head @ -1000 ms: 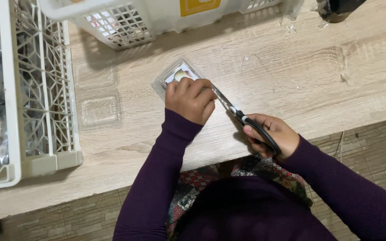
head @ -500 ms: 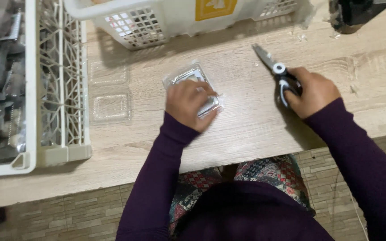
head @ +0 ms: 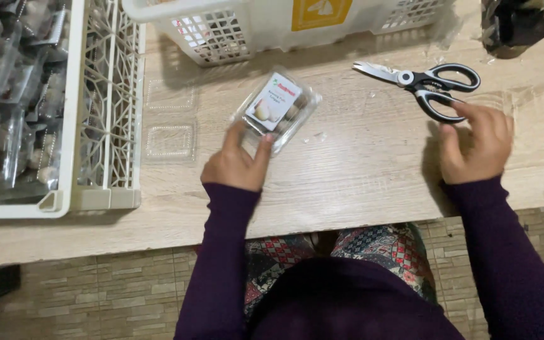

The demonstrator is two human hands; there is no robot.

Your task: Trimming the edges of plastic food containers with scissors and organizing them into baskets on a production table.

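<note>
clamshell pack (head: 278,108) — glossy clear plastic | scissors (head: 424,84) — shiny metal blades | table (head: 360,164) — matt woodgrain

Left hand (head: 234,165): forearm in a dark purple sleeve runs up from the body, wrist straight, back of the hand toward the camera. Thumb and fingers (head: 264,146) point away from the body and are spread a little, pinched on something held just beyond the fingertips.

Right hand (head: 475,146): sleeved forearm comes in from the lower right, wrist slightly bent inward. Palm faces down, hand loosely curled, gripping nothing. Its fingers (head: 467,111) stretch forward, tips lying on the counter surface. The two hands are well apart, left nearer the body's midline.
</note>
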